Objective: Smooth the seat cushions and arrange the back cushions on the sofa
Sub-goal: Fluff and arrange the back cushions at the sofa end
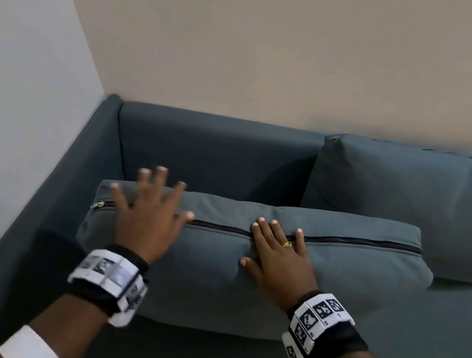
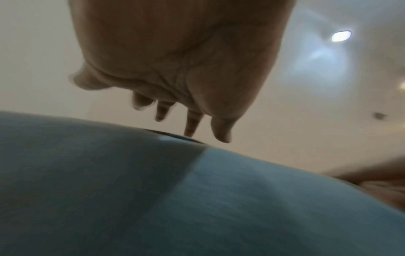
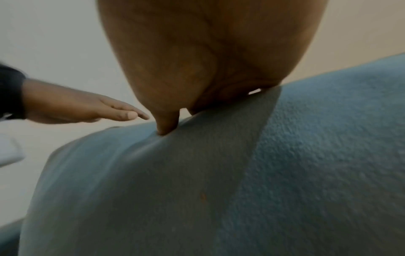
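A blue-grey back cushion [image 1: 213, 269] lies flat on the sofa seat [image 1: 418, 350], its black zipper [image 1: 358, 241] facing up. My left hand [image 1: 148, 220] hovers over the cushion's left end with fingers spread and straight; in the left wrist view the left hand [image 2: 186, 78] is a little above the cushion [image 2: 197, 199]. My right hand [image 1: 276, 254] lies flat on the cushion's middle, fingers across the zipper; in the right wrist view the right hand [image 3: 208, 69] presses into the cushion [image 3: 241, 173]. A second back cushion [image 1: 414, 190] stands upright against the backrest at right.
The sofa's bare backrest [image 1: 217, 153] shows behind the flat cushion, and the left armrest [image 1: 45, 209] runs along a pale wall [image 1: 11, 78]. A beige wall [image 1: 282, 46] rises behind the sofa. Ceiling lights [image 2: 340, 36] show in the left wrist view.
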The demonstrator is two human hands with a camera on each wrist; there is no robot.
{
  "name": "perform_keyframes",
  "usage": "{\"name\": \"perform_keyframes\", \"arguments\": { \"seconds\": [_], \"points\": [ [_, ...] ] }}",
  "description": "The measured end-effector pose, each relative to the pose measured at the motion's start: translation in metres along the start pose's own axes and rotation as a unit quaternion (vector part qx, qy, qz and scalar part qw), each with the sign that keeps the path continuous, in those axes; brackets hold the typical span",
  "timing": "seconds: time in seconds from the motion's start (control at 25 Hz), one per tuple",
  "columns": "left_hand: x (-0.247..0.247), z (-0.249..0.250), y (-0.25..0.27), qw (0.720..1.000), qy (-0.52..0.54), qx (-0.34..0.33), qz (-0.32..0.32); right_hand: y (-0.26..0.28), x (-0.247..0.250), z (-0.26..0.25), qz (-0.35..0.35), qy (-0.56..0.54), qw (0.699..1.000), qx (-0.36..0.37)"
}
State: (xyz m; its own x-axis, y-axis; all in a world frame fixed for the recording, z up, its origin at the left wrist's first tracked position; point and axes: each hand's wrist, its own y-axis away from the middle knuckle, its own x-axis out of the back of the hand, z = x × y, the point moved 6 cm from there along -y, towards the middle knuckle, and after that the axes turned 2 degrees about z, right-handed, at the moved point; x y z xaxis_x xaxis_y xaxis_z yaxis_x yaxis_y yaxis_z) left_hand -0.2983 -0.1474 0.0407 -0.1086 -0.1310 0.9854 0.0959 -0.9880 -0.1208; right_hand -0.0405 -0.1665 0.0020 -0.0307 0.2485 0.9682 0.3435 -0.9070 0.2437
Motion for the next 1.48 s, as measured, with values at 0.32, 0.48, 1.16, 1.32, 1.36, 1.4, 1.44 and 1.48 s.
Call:
{"name": "perform_keyframes", "arguments": {
  "seconds": [0.32, 0.48, 1.16, 1.32, 1.36, 1.4, 1.44, 1.48],
  "points": [
    [-0.053, 0.106, 0.05, 0.988, -0.03, -0.124, -0.081, 0.009, 0.097, 0.014, 0.121, -0.019, 0.99, 0.074],
    [-0.057, 0.105, 0.052, 0.987, -0.011, -0.121, -0.109, 0.02, 0.111, 0.027, 0.216, -0.119, 0.969, 0.01],
    [-0.057, 0.091, 0.069, 0.987, 0.044, -0.136, -0.075, 0.081, 0.038, 0.101, 0.121, -0.035, 0.989, -0.079],
    [-0.056, 0.097, 0.071, 0.991, 0.018, -0.111, -0.073, 0.086, 0.06, 0.132, 0.206, -0.126, 0.958, -0.155],
    [-0.055, 0.097, 0.073, 0.991, 0.008, -0.107, -0.079, 0.082, 0.047, 0.126, 0.166, -0.083, 0.976, -0.113],
    [-0.054, 0.102, 0.075, 0.991, -0.005, -0.106, -0.086, 0.085, 0.028, 0.128, 0.117, -0.056, 0.988, -0.086],
    [-0.051, 0.11, 0.073, 0.991, -0.018, -0.105, -0.085, 0.089, 0.02, 0.136, 0.114, -0.062, 0.988, -0.089],
    [-0.047, 0.121, 0.07, 0.991, -0.029, -0.1, -0.079, 0.089, 0.03, 0.145, 0.156, -0.092, 0.976, -0.117]
  ]
}}
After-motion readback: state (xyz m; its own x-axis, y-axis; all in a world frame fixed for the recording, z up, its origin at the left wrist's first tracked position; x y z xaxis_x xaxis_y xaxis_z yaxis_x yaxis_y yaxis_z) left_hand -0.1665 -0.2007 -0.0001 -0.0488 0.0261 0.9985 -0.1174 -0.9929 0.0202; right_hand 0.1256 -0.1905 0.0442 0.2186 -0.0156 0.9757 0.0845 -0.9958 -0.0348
